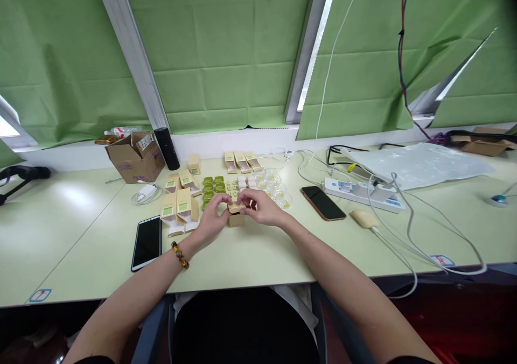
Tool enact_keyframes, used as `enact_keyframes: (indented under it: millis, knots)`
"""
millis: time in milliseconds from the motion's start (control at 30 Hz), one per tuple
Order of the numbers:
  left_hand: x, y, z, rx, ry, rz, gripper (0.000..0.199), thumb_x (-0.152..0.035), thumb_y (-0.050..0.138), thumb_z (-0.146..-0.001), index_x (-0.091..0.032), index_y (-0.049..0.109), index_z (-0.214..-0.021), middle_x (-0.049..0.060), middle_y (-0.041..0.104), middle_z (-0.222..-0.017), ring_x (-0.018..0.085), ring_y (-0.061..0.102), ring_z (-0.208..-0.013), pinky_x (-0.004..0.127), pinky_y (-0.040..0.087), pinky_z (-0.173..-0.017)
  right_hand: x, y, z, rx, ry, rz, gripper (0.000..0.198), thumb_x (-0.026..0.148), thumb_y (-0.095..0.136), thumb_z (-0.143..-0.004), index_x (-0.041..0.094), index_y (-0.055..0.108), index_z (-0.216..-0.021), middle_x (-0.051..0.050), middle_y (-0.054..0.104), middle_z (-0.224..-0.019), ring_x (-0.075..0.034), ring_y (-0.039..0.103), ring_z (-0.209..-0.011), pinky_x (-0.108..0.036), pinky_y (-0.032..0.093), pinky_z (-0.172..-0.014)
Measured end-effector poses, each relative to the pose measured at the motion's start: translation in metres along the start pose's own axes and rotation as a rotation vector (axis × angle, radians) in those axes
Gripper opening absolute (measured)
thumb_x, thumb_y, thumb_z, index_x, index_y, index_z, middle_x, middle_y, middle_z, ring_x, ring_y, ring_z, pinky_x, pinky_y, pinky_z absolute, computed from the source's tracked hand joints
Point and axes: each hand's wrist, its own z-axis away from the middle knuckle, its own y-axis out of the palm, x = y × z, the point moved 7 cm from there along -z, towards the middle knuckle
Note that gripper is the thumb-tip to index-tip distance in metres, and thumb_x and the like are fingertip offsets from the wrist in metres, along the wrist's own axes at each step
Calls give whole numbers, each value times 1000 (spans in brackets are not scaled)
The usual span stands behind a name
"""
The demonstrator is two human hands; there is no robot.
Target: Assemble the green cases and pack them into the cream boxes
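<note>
Between my two hands a small kraft cardboard box (237, 220) stands on the table, its upper flap pinched from both sides. My left hand (215, 213) is closed at the flap's left edge, and my right hand (258, 207) is closed at its right edge. Just behind are green square cups (208, 188) in rows, small pale squares (231, 185), pinkish-white pieces (246, 182) and clear round plastic cups (281, 196). Left of my hands, several kraft boxes with green labels (183, 207) lie with flaps unfolded. The inside of the box I hold is hidden.
Several kraft boxes (242, 162) stand at the back. A black-screened phone (147, 243) lies left, another phone (323, 202) right, near a power strip (363, 194) and loose white cables. A carton (136, 157) and black cylinder (167, 148) stand back left.
</note>
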Motion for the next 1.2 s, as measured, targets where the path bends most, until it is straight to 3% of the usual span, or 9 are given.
enact_keyframes:
  millis: [200, 633, 767, 1000, 1100, 1200]
  knots:
    - [-13, -9, 2, -33, 56, -15, 7, -21, 61, -93, -23, 64, -99, 9, 64, -120, 26, 59, -122, 43, 44, -110, 4, 1, 1, -41, -64, 56, 14, 14, 67, -80, 24, 65, -88, 1, 56, -75, -16, 52, -69, -29, 40, -64]
    - [-16, -7, 5, -13, 74, -141, 3, -23, 64, -91, -23, 66, -89, 7, 62, -101, 25, 60, -102, 42, 46, -96, 14, 3, 5, -38, -150, 137, 12, 13, 62, -79, 24, 67, -78, 0, 59, -72, -17, 52, -66, -30, 37, -64]
    - [-19, -10, 6, -21, 78, -199, 13, -29, 64, -92, -24, 75, -86, 7, 67, -98, 26, 63, -99, 44, 45, -96, 17, -3, 5, -31, -143, 102, 16, 22, 63, -84, 24, 69, -70, -1, 58, -64, -17, 48, -60, -31, 36, -62]
    - [-18, -11, 4, 13, 68, -270, 36, -39, 57, -96, -24, 78, -71, 2, 68, -61, 18, 56, -59, 45, 41, -87, 13, -7, 4, 25, -94, 52, 35, 40, 59, -91, 22, 72, -64, 1, 53, -53, -14, 42, -53, -31, 32, -58]
    - [-15, -9, 4, 20, 54, -301, 38, -38, 57, -96, -24, 76, -66, 1, 64, -54, 17, 54, -55, 43, 41, -86, 8, -3, 4, 64, -64, 61, 39, 40, 60, -90, 21, 67, -57, 2, 46, -50, -13, 36, -52, -30, 29, -57]
    - [-14, -11, 3, -15, 53, -289, 38, -38, 56, -96, -23, 76, -68, 2, 68, -60, 18, 58, -60, 43, 42, -87, 4, -4, 3, 72, -21, 27, 28, 34, 63, -88, 21, 67, -64, 3, 47, -52, -13, 37, -53, -29, 29, -57]
